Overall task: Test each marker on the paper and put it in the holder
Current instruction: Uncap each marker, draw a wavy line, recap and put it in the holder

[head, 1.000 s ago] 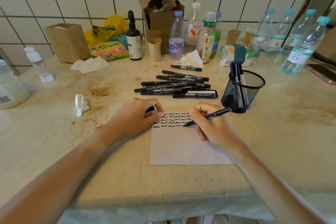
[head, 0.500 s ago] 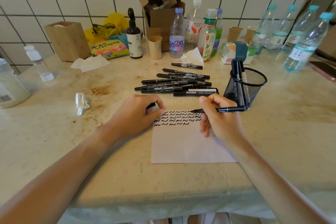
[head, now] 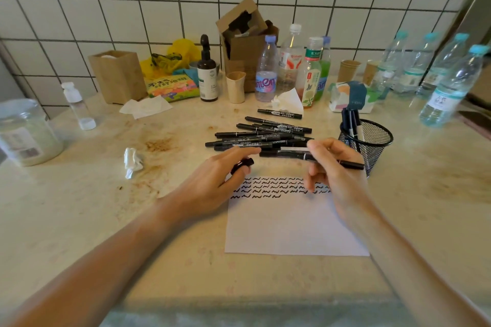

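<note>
A white paper [head: 292,225] lies on the counter, with rows of black squiggles along its top. My right hand [head: 334,170] holds a black marker [head: 350,165] level above the squiggles, its tip pointing left. My left hand [head: 212,180] is lifted at the paper's upper left corner and holds the marker's black cap [head: 243,163] in its curled fingers. Several black markers [head: 263,134] lie in a pile just behind the hands. A black mesh holder [head: 372,141] with a few markers standing in it is to the right of the pile.
Bottles [head: 267,71], a brown dropper bottle [head: 207,74], paper cups [head: 236,86] and a cardboard box [head: 247,42] line the tiled wall. Water bottles [head: 449,87] stand at the far right. A crumpled tissue [head: 132,159] and a large jar [head: 26,133] are at the left.
My right hand lifted the marker off the paper and turned it level, bringing it toward my left hand. My left hand rose from the paper's corner, showing the cap.
</note>
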